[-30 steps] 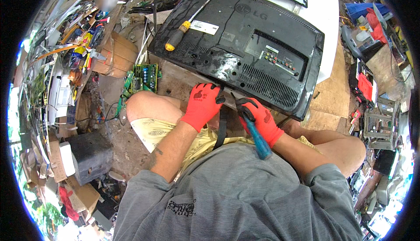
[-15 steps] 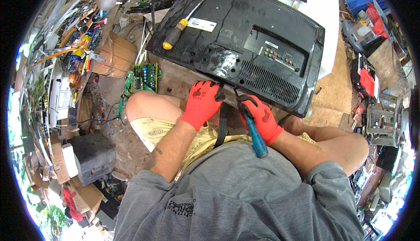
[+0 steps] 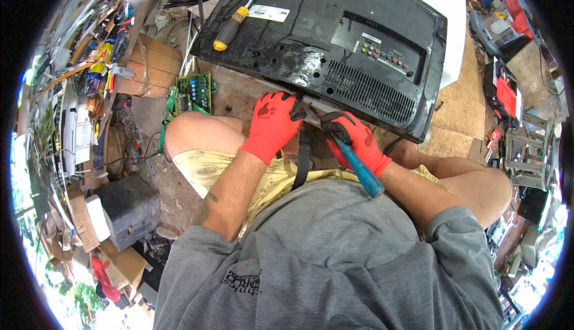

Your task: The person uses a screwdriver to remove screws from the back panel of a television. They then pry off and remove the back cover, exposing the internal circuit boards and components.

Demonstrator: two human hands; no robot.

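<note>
A black flat-screen television (image 3: 287, 40) lies face down in front of me, its vented back and row of coloured sockets upward. My left hand (image 3: 274, 123), in a red glove with black fingertips, is closed at the near edge, fingers curled against the frame. My right hand (image 3: 366, 144), gloved the same, grips a screwdriver (image 3: 365, 174) with a translucent blue handle. The handle slants down to the right; the shaft points at the television's near edge, its tip hidden. A second screwdriver (image 3: 230, 31), yellow and black, rests on the television's back at the left.
A green circuit board (image 3: 194, 93) lies on the ground by my left knee. Cardboard (image 3: 457, 114) and a white panel (image 3: 455, 31) lie to the television's right. A dark box (image 3: 125, 210) stands at the left. Heaps of tools and scrap line both sides.
The blue screwdriver's handle has swung to the right and its tip end tilts further left. My left hand stays at the edge. The television sits slightly higher in the view.
</note>
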